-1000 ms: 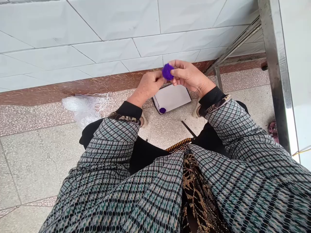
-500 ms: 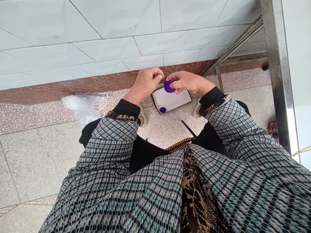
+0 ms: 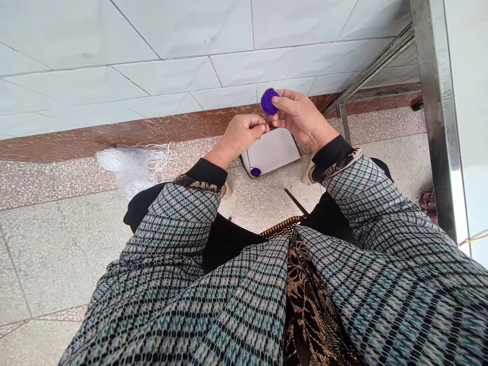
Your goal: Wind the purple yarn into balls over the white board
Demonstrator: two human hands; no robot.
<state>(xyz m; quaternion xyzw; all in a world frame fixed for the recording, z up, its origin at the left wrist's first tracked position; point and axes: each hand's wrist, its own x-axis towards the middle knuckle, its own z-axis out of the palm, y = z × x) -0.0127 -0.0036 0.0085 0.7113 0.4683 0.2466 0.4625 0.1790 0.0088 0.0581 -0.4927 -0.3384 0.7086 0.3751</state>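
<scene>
A small ball of purple yarn [image 3: 269, 101] is gripped between the thumb and fingers of my right hand [image 3: 299, 113]. Just below and to its left, my left hand [image 3: 245, 134] pinches the purple strand that runs up to the ball. Beneath both hands a shallow box with a white inside [image 3: 274, 150] and dark edges rests on the floor. In its near left corner lies a second, smaller bit of purple yarn [image 3: 255, 172], with a thin strand rising from it along the box's left side toward my left hand.
White cord in clear plastic [image 3: 131, 165] lies on the speckled floor to the left. A tiled wall [image 3: 171, 79] with a brown base rises in front. At the right stands a metal table frame [image 3: 434, 101]. A dark rod [image 3: 296, 202] shows between my knees.
My right hand has raised the ball of yarn and turned it. My left hand has shifted right and slightly down, now lying below the ball with the strand still pinched.
</scene>
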